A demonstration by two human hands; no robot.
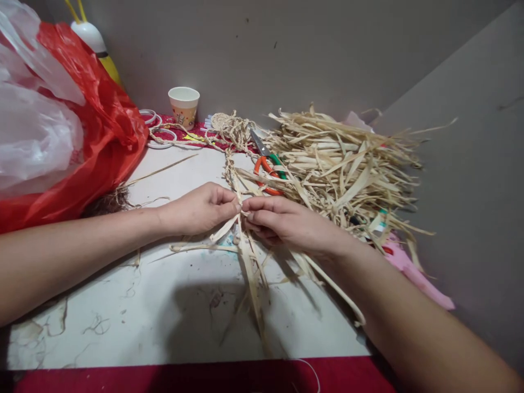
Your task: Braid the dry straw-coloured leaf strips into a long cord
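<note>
Pale dried husk strips form a braid (230, 170) that runs from the back of the table toward me. My left hand (207, 208) pinches it at its working end, thumb against the bent index finger. From the other side my right hand (278, 218) closes its fingertips on the strips at the same spot, almost touching the left. Loose strip ends (249, 267) hang down from between the hands toward the near edge. Scissors (268, 170) with orange and green handles lie just behind my right hand, partly under strips.
A large heap of dried strips (344, 158) fills the right, with a pink object (417, 275) beside it. Red and white plastic bags (110, 131) bulge at the left. A paper cup (184, 106) and a coil of braid (223, 124) stand at the back, near the wall.
</note>
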